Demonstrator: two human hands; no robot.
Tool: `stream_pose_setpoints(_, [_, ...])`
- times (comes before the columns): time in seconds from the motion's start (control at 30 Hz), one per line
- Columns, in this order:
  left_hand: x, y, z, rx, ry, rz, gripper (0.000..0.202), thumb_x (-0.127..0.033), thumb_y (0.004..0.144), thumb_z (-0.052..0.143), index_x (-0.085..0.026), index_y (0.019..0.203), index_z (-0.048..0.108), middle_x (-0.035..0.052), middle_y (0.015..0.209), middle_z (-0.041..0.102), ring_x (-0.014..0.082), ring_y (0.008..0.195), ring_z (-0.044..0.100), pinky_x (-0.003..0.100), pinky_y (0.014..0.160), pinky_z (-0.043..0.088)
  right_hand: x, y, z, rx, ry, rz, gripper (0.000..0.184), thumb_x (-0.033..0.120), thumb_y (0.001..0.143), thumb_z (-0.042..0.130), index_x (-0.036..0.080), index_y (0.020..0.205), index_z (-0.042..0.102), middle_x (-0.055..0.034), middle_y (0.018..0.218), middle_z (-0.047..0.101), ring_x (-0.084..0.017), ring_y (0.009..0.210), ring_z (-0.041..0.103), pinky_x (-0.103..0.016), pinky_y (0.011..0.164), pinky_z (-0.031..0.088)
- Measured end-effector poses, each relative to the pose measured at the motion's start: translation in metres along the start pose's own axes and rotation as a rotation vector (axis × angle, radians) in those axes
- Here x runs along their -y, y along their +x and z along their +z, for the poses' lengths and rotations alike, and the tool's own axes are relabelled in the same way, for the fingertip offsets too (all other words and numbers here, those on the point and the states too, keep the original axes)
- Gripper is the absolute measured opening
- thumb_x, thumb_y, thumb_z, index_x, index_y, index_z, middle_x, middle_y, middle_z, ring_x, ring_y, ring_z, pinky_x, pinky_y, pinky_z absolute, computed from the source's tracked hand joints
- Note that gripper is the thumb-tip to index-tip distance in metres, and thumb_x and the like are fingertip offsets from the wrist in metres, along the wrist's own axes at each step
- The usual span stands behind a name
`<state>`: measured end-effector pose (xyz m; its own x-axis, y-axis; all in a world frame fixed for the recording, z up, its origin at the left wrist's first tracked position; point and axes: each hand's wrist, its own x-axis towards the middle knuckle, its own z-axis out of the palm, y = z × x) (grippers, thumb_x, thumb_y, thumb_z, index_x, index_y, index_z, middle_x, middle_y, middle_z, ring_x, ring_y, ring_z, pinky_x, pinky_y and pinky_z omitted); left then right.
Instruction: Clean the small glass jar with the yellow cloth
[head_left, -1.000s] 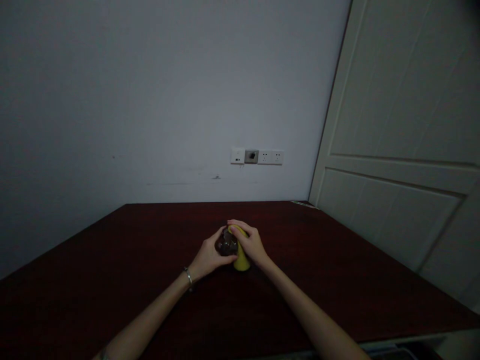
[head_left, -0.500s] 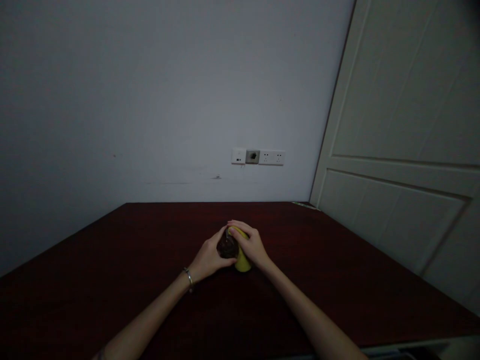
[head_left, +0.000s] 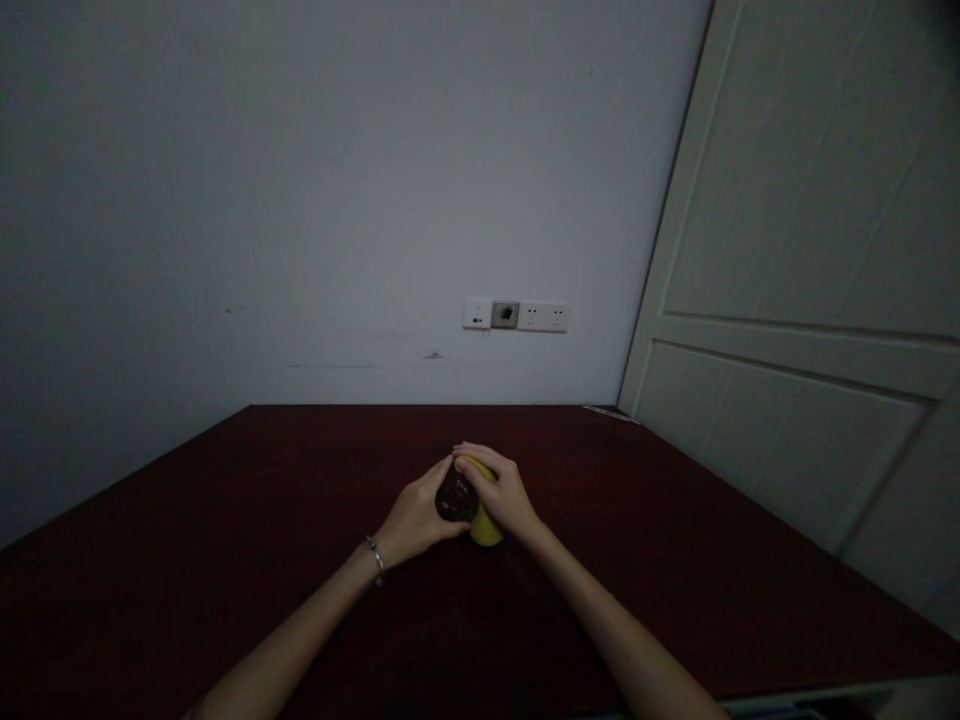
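In the middle of a dark red table [head_left: 225,560], both my hands meet around two small things. My left hand [head_left: 415,518], a thin bracelet at its wrist, is curled round a dark, glossy, rounded object [head_left: 454,500]. My right hand [head_left: 504,491] wraps over the top of a yellow object [head_left: 486,530] that stands on the table; only its lower end shows below my fingers. The dark object presses against the yellow one. The room is dim and I cannot make out what either thing is.
A pale wall stands behind the table with a strip of sockets [head_left: 516,315] above the far edge. A white panelled door [head_left: 810,300] closes the right side. A small flat thing [head_left: 609,410] lies at the far right corner.
My hands have stayed together on the two objects. The dark object has shifted slightly in my left hand's fingers; the view has drifted a little.
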<state>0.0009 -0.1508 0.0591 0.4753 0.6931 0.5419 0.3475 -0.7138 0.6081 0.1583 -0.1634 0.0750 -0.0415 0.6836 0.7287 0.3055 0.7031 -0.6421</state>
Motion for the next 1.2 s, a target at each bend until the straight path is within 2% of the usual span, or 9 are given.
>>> stream_pose_setpoints(0.1, [0.002, 0.000, -0.001, 0.012, 0.027, 0.028, 0.087, -0.021, 0.053, 0.073, -0.023, 0.131, 0.035, 0.0072, 0.134, 0.043, 0.0250, 0.123, 0.041, 0.040, 0.106, 0.030, -0.002, 0.001, 0.001, -0.024, 0.010, 0.063, 0.022, 0.032, 0.081, 0.053, 0.023, 0.094, 0.068, -0.0059, 0.100, 0.067, -0.020, 0.095, 0.061, -0.038, 0.090, 0.046])
stream_pose_setpoints(0.3, [-0.001, 0.001, -0.002, -0.007, 0.052, 0.072, 0.079, -0.020, 0.054, 0.073, -0.020, 0.126, 0.041, 0.0080, 0.129, 0.049, 0.0241, 0.117, 0.047, 0.037, 0.101, 0.037, 0.011, -0.003, -0.003, 0.108, -0.072, -0.156, 0.024, 0.026, 0.081, 0.053, 0.026, 0.101, 0.066, -0.0047, 0.108, 0.064, -0.021, 0.113, 0.051, -0.040, 0.098, 0.039])
stream_pose_setpoints(0.37, [-0.002, 0.001, -0.002, -0.006, 0.049, 0.064, 0.077, -0.020, 0.054, 0.073, -0.020, 0.125, 0.042, 0.0081, 0.127, 0.050, 0.0243, 0.116, 0.048, 0.037, 0.100, 0.038, 0.012, -0.003, -0.004, 0.131, -0.073, -0.176, 0.024, 0.026, 0.081, 0.053, 0.026, 0.101, 0.066, -0.0044, 0.109, 0.064, -0.021, 0.114, 0.050, -0.041, 0.099, 0.039])
stream_pose_setpoints(0.63, [0.002, 0.001, 0.001, -0.050, -0.017, -0.037, 0.089, -0.023, 0.049, 0.076, -0.021, 0.129, 0.039, 0.0070, 0.127, 0.052, 0.0250, 0.114, 0.051, 0.037, 0.099, 0.039, -0.004, 0.002, 0.002, -0.030, 0.070, 0.076, 0.022, 0.032, 0.080, 0.054, 0.022, 0.094, 0.069, -0.0068, 0.101, 0.067, -0.020, 0.098, 0.060, -0.038, 0.092, 0.045])
stream_pose_setpoints(0.87, [0.000, 0.002, 0.002, -0.076, -0.184, -0.167, 0.081, -0.029, 0.052, 0.076, -0.014, 0.126, 0.043, 0.0097, 0.108, 0.063, 0.0241, 0.096, 0.059, 0.035, 0.086, 0.047, 0.008, -0.004, -0.001, 0.099, -0.010, -0.187, 0.024, 0.023, 0.081, 0.054, 0.025, 0.101, 0.066, -0.0048, 0.113, 0.062, -0.021, 0.117, 0.047, -0.041, 0.100, 0.037])
stream_pose_setpoints(0.93, [0.001, 0.002, 0.003, -0.063, -0.237, -0.171, 0.082, -0.030, 0.053, 0.077, -0.013, 0.126, 0.043, 0.0096, 0.107, 0.063, 0.0231, 0.093, 0.060, 0.034, 0.083, 0.049, 0.006, -0.003, -0.002, 0.066, 0.028, -0.147, 0.023, 0.024, 0.081, 0.054, 0.025, 0.100, 0.066, -0.0046, 0.111, 0.063, -0.021, 0.114, 0.050, -0.041, 0.099, 0.038])
stream_pose_setpoints(1.07, [0.006, 0.002, 0.006, -0.048, -0.330, -0.216, 0.084, -0.032, 0.051, 0.078, -0.012, 0.125, 0.042, 0.0101, 0.107, 0.062, 0.0222, 0.090, 0.061, 0.034, 0.079, 0.050, 0.000, 0.001, -0.001, -0.030, 0.139, 0.033, 0.020, 0.028, 0.081, 0.055, 0.023, 0.096, 0.068, -0.0061, 0.105, 0.066, -0.020, 0.104, 0.058, -0.040, 0.096, 0.042])
stream_pose_setpoints(1.13, [0.005, 0.003, 0.006, -0.058, -0.375, -0.241, 0.084, -0.031, 0.050, 0.079, -0.011, 0.123, 0.043, 0.0113, 0.109, 0.061, 0.0228, 0.093, 0.060, 0.034, 0.081, 0.049, 0.001, 0.001, 0.000, -0.031, 0.143, 0.035, 0.020, 0.029, 0.080, 0.055, 0.023, 0.095, 0.068, -0.0064, 0.105, 0.066, -0.021, 0.104, 0.058, -0.040, 0.096, 0.042])
stream_pose_setpoints(1.2, [0.002, 0.004, 0.005, -0.068, -0.410, -0.248, 0.080, -0.030, 0.050, 0.079, -0.009, 0.120, 0.046, 0.0120, 0.109, 0.061, 0.0227, 0.094, 0.059, 0.034, 0.083, 0.048, 0.005, -0.002, 0.000, 0.004, 0.107, -0.043, 0.021, 0.028, 0.081, 0.055, 0.024, 0.096, 0.068, -0.0058, 0.108, 0.065, -0.021, 0.109, 0.054, -0.041, 0.097, 0.040])
